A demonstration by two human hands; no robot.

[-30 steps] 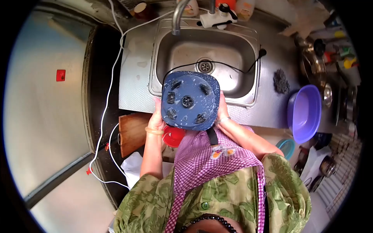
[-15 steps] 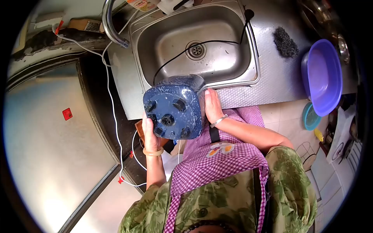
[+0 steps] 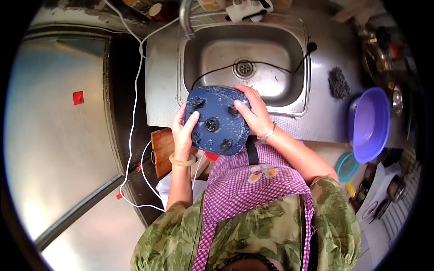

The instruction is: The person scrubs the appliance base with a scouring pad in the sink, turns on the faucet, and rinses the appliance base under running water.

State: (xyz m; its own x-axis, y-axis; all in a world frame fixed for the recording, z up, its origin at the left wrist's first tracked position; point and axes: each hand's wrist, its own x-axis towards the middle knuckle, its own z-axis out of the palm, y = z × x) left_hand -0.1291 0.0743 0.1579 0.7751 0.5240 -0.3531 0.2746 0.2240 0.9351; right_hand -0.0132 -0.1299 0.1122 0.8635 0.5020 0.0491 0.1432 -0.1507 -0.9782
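A dark blue appliance base [image 3: 214, 135], wet with white suds, is held up at the near edge of the sink, its underside with black feet and a round centre part facing me. My left hand [image 3: 183, 128] grips its left side, thumb on the underside. My right hand [image 3: 254, 110] holds the upper right side, thumb near a black foot. A black cord [image 3: 266, 64] runs from behind the base across the sink [image 3: 217, 49] to a plug [image 3: 312, 46] on the counter at the right.
A curved faucet [image 3: 186, 20] stands at the sink's back left. On the right are a dark scouring pad [image 3: 338, 83], a purple basin [image 3: 371, 124] and, lower, a teal basin [image 3: 347, 166]. White cables [image 3: 134, 97] hang at the left by a wooden board [image 3: 162, 151].
The base has turned from a tilted pose so its underside faces me more squarely. My right hand has moved from its side onto the upper right edge. The view has shifted.
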